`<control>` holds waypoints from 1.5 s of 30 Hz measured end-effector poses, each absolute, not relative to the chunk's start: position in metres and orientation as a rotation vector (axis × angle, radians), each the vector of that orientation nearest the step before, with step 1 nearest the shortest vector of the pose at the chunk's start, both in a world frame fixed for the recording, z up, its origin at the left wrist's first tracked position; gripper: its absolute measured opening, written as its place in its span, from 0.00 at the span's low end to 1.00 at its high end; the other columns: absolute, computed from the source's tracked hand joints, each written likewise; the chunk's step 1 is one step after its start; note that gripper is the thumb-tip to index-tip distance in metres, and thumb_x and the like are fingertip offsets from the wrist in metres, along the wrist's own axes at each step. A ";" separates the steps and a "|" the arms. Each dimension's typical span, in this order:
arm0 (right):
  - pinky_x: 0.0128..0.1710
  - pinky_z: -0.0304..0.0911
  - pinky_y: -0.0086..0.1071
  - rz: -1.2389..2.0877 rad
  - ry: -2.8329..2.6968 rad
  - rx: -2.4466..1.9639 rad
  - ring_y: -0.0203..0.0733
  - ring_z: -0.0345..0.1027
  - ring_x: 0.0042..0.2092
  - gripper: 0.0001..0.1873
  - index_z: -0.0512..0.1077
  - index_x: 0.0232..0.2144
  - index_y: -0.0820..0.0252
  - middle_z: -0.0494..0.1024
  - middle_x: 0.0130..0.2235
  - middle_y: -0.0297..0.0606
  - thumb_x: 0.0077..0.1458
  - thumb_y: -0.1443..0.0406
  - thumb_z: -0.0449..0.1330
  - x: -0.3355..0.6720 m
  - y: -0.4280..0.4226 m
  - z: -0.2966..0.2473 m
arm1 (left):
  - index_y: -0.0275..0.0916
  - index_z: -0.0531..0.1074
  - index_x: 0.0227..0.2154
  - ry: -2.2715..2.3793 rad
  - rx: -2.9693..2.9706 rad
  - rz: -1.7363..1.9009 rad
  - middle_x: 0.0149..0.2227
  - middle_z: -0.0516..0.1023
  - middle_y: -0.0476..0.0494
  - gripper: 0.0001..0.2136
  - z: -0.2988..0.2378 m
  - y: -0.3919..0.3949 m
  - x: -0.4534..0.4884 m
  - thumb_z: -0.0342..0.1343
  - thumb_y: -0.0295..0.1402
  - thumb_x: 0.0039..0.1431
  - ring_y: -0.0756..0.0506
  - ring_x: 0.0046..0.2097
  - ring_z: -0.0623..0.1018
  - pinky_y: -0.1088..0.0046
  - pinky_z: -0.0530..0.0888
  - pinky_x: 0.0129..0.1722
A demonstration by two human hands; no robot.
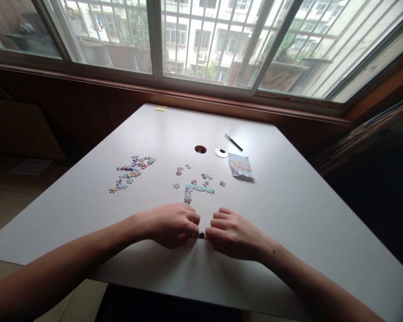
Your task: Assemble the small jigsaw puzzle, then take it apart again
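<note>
My left hand and my right hand face each other low over the near part of the table, fingers curled in. Between their fingertips shows a small dark jigsaw puzzle piece; both hands pinch at it from either side, and the fingers hide most of what lies there. Just beyond, a joined corner of jigsaw puzzle forms an upside-down L, its left leg running down to my left hand. Several loose puzzle pieces lie around and above that corner.
A larger scatter of puzzle pieces lies on the left of the white table. Toward the back right are a crumpled picture sheet, a round cover and a pen. A cable hole opens in the tabletop.
</note>
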State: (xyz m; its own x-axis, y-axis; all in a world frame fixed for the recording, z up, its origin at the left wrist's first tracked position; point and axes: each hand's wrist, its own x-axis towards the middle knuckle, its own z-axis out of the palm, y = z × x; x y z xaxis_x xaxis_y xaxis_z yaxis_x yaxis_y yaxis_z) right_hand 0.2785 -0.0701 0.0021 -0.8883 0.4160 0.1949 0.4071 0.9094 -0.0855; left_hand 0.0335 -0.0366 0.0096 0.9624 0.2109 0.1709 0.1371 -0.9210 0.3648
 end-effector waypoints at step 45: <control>0.38 0.65 0.37 0.345 -2.085 -1.310 0.41 0.64 0.35 0.04 0.68 0.34 0.58 0.68 0.38 0.39 0.60 0.69 0.54 0.327 -0.009 -0.030 | 0.41 0.74 0.31 1.372 2.421 0.693 0.43 0.78 0.45 0.04 -0.021 0.029 0.004 0.55 0.30 0.53 0.38 0.49 0.68 0.55 0.60 0.52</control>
State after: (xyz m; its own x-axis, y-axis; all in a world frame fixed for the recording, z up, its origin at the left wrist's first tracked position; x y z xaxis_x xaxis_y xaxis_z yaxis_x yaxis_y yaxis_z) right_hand 0.3268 -0.0092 -0.0302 -0.2957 0.8765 0.3800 0.7075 0.4682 -0.5293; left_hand 0.0040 0.0294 -0.0210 0.4359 0.8581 0.2713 0.7276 -0.5135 0.4549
